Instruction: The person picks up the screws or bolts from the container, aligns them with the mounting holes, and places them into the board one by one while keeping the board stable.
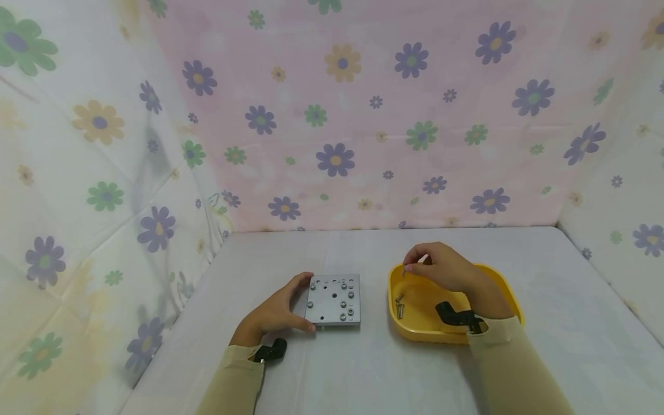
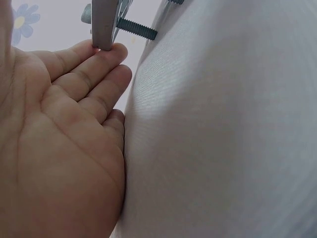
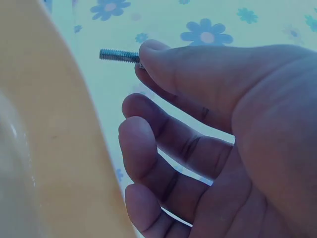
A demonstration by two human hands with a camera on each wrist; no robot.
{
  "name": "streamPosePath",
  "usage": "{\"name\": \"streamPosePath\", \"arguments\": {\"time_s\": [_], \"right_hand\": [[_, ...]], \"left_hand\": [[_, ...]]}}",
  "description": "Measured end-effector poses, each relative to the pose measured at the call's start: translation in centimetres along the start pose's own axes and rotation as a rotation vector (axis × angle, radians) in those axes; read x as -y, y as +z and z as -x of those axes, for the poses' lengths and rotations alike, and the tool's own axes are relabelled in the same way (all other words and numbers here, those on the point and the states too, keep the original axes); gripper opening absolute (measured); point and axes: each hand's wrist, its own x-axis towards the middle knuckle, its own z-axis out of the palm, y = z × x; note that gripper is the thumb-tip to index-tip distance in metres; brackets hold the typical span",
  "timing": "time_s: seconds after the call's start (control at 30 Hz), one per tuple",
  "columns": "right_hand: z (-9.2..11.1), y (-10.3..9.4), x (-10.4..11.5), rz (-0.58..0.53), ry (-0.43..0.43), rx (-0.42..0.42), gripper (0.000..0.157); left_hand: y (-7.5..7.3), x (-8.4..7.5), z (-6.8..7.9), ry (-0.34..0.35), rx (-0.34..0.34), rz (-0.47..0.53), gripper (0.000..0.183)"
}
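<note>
A square silver metal plate (image 1: 324, 298) lies on the table, with several socket-head screws standing in its holes and a few holes bare. My left hand (image 1: 277, 308) grips its left side, thumb at the near corner and fingers at the far one. In the left wrist view, a threaded screw shank (image 2: 137, 29) sticks out from the plate's underside, and fingertips touch the plate's edge. Over the left part of a yellow tray (image 1: 436, 335), my right hand (image 1: 443, 268) pinches a screw (image 3: 119, 55) between thumb and index finger. Its threaded end points away from the fingertips.
Several loose screws (image 1: 400, 311) lie in the tray's left side. A white cloth covers the table (image 1: 363, 374). Flower-printed curtains (image 1: 337, 115) stand behind and along both sides.
</note>
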Motion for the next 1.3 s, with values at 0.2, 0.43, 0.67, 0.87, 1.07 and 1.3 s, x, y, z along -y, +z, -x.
{"name": "streamPosePath", "arguments": {"time_s": [0.2, 0.43, 0.67, 0.87, 1.07, 1.3], "right_hand": [[0.2, -0.2, 0.5, -0.007, -0.002, -0.041, 0.016], [0.5, 0.0, 1.4, -0.014, -0.038, -0.104, 0.013], [0.5, 0.5, 1.8, -0.024, -0.071, -0.119, 0.010], [0.4, 1.4, 2.6, -0.007, -0.099, -0.146, 0.009], [0.2, 1.9, 3.4, -0.004, -0.110, -0.160, 0.008], [-0.5, 2.5, 3.7, -0.005, -0.110, -0.150, 0.004]], "left_hand": [[0.1, 0.0, 0.0, -0.013, -0.005, -0.005, 0.126], [0.0, 0.1, -0.1, -0.013, -0.003, 0.001, 0.127], [0.0, 0.0, -0.2, -0.012, 0.000, 0.012, 0.129], [0.0, 0.1, -0.1, -0.017, 0.005, -0.006, 0.129], [0.0, 0.1, -0.3, -0.008, -0.004, -0.011, 0.128], [0.1, -0.2, -0.5, -0.021, -0.006, 0.003, 0.130]]}}
